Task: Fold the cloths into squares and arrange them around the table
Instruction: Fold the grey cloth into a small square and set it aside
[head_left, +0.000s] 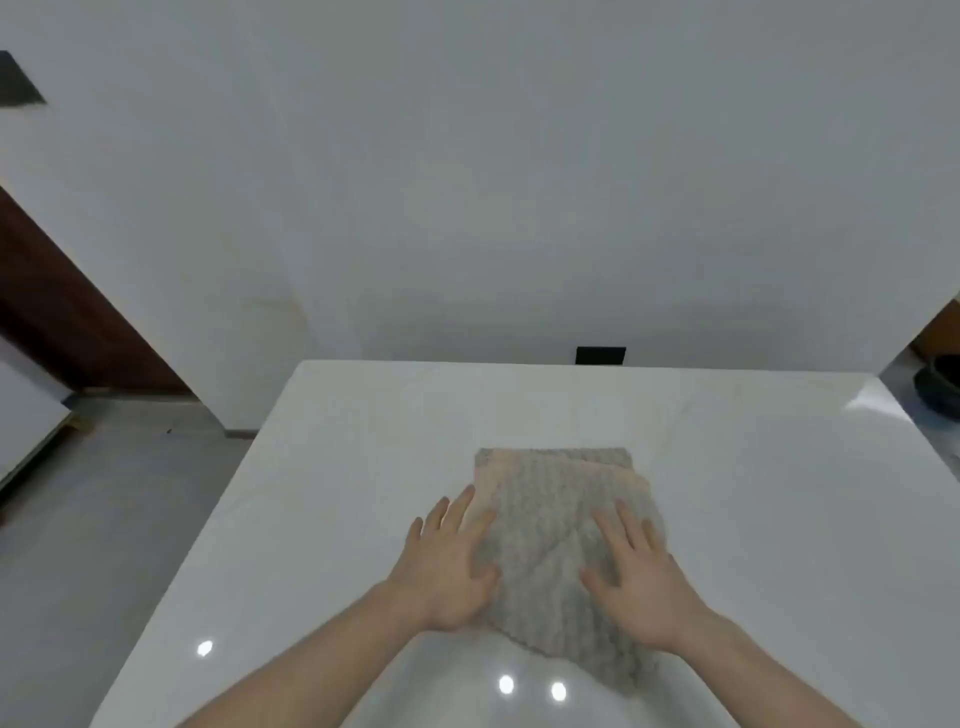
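Note:
A grey textured cloth (550, 525) lies folded on the glossy white table (322, 509), its layers slightly offset, with a paler peach layer showing at its far-left and right edges. My left hand (452, 566) lies flat with spread fingers on the cloth's left edge, partly on the table. My right hand (639, 577) presses flat on the cloth's right half. Both hands have straight fingers and grip nothing.
A white wall stands right behind the table, with a small black socket (601, 356) at the table's far edge. Grey floor lies to the left. A dark round object (937, 384) sits on the floor at the far right.

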